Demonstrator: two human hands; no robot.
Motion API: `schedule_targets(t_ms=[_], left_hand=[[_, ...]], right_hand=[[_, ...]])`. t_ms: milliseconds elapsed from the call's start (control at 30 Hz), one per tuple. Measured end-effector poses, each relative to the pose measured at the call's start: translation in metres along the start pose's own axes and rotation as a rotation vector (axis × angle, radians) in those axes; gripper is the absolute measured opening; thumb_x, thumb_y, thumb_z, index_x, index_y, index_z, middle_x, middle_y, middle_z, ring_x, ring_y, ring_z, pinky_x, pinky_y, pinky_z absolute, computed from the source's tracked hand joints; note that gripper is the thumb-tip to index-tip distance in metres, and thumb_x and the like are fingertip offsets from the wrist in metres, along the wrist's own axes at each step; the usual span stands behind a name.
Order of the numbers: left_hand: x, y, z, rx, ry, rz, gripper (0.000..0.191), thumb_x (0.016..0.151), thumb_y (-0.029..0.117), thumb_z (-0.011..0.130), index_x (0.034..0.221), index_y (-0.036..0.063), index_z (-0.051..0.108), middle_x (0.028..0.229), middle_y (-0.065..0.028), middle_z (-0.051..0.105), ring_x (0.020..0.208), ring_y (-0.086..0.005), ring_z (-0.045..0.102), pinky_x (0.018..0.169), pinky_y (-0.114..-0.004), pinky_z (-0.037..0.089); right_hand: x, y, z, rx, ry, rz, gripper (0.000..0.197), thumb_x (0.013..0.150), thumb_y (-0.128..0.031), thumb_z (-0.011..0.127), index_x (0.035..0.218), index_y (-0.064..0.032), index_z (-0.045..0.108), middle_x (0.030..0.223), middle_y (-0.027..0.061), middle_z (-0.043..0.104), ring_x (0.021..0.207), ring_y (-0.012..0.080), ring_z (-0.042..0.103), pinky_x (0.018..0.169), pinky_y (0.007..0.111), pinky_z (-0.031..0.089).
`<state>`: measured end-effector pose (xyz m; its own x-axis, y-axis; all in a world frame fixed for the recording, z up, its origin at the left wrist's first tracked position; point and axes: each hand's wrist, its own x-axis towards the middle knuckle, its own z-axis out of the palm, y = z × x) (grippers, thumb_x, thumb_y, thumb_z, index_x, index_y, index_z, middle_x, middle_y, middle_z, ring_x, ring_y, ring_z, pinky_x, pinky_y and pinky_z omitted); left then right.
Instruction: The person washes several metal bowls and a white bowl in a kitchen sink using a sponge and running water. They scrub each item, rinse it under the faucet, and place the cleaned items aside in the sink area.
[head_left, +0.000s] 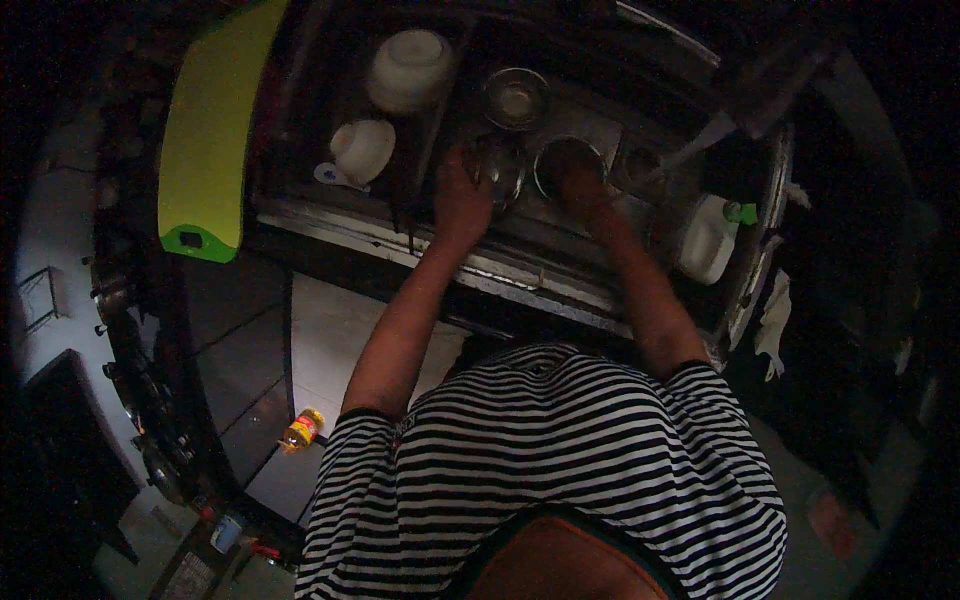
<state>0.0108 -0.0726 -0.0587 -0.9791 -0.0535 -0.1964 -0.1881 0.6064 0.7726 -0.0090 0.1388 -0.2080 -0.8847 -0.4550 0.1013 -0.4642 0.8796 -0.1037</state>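
Note:
In the dim head view, my left hand (463, 196) is at the left side of a shiny metal bowl (510, 176), its fingers touching the rim; the grip is hard to make out. My right hand (583, 184) reaches into a round, dark-looking metal bowl (541, 161) just to the right. Whether its fingers hold anything is hidden in shadow. Another small metal bowl (516, 97) sits beyond both hands. Left of them are a stack of white bowls (411, 67), a tilted white bowl (367, 150) and a white spoon (330, 175).
A white jug with a green cap (706, 240) stands at the right. The green cutting board (206, 135) is upright at the left. The counter's pale front edge (517, 279) runs below my forearms. On the floor lies a yellow-labelled container (304, 429).

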Motion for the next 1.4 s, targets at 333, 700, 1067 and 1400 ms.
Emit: schedule_targets(t_ms=[333,700,1067,1400], left_hand=[[0.017,-0.037,0.044,-0.107,-0.219,0.049,0.051,0.075,0.019,0.052,0.119,0.0006,0.034,0.119,-0.0171,0.041,0.110,-0.0286,0.040,0.090,-0.037,0.034],[-0.019,0.086,0.095,-0.466,-0.121,0.038,0.056,0.066,0.007,0.059,0.118,0.0018,0.037,0.116,-0.0129,0.044,0.107,-0.0221,0.042,0.090,-0.032,0.033],[-0.014,0.078,0.081,-0.304,-0.677,0.107,0.061,0.065,0.009,0.062,0.119,0.0055,0.033,0.114,-0.0119,0.045,0.100,-0.0219,0.047,0.082,-0.031,0.040],[-0.018,0.074,0.134,-0.408,-0.324,0.205,0.046,0.061,-0.002,0.058,0.105,0.0042,0.045,0.097,-0.0117,0.053,0.094,-0.0207,0.050,0.083,-0.031,0.039]], right_hand=[[0.005,0.028,-0.038,0.421,-0.130,0.333,0.028,0.074,-0.020,0.050,0.098,-0.0063,0.055,0.103,0.0136,0.053,0.093,0.0309,0.050,0.079,0.043,0.041],[-0.059,0.034,-0.093,0.372,0.005,0.634,0.041,0.076,-0.028,0.054,0.111,-0.0082,0.047,0.103,0.0151,0.053,0.092,0.0296,0.052,0.075,0.035,0.044],[-0.067,0.036,-0.137,0.234,0.151,0.262,0.034,0.070,-0.024,0.058,0.097,-0.0053,0.052,0.090,0.0138,0.056,0.082,0.0286,0.056,0.070,0.037,0.046],[-0.080,0.036,-0.120,0.451,0.385,0.593,0.025,0.071,-0.028,0.057,0.087,-0.0076,0.059,0.088,0.0127,0.059,0.079,0.0288,0.057,0.065,0.035,0.047]])
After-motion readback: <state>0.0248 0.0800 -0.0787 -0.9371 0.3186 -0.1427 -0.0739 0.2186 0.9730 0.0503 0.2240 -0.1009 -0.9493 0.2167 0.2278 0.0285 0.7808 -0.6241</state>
